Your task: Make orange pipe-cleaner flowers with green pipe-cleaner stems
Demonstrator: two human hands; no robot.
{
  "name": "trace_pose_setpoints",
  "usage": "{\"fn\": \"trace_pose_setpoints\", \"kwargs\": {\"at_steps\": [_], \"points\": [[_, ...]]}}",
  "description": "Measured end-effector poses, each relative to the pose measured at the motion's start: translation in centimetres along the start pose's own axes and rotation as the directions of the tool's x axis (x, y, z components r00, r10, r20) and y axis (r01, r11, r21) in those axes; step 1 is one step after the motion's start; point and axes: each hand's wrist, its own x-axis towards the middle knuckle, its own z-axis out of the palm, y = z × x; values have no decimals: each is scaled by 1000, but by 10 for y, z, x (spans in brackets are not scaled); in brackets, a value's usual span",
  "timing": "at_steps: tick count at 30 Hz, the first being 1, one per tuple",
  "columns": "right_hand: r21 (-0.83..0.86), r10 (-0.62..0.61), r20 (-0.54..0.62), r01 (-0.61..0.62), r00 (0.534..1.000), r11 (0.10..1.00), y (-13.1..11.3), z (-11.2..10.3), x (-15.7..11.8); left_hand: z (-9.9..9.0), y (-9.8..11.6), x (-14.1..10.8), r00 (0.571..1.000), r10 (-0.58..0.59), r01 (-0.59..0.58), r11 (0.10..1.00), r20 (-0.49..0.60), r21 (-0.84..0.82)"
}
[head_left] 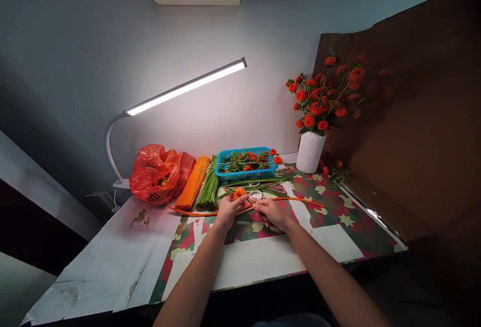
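Looks partway along: blooms [309,120] already standing in vase [311,152], more heaped in blue basket [244,175]. Flower [239,194] in hand, near middle of table [289,254], judged unfinished; orange bundle [192,184] and green bundle [208,194] probably still to be used. Left hand [227,209] curled, gripping flower between thumb and fingers. Right hand [271,212] closed, fingertips pinched just beside white ring [256,195]; can't tell what, if anything, is between.
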Motion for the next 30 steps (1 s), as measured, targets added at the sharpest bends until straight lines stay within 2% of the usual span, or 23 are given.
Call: {"fn": "trace_pose_setpoints", "kwargs": {"at_steps": [6,12,15,18,20,23,27,30], "points": [[34,36,8,-37,999,999,0,-2,-1,-5,-3,1,999,16,-19,998,45,66],[132,83,19,-84,996,988,2,-3,0,-5,1,-2,990,-73,83,994,119,-75],[180,67,5,-66,998,981,2,-5,1,-4,-1,-1,993,-96,99,994,74,-46],[202,45,-23,-40,999,979,1,-7,0,-4,-5,0,997,-67,69,997,-48,28],[222,30,-48,-18,998,975,0,-8,0,-4,-7,-1,996,-48,54,996,-76,72],[240,10,-39,0,999,971,2,-9,1,-2,-7,-4,999,-13,18,991,-36,135],[216,-19,1,18,1000,976,5,-6,2,-1,-8,-7,995,89,-94,972,35,213],[178,-21,-5,22,1000,984,6,-3,3,0,-10,-9,990,94,-117,960,102,255]]}}
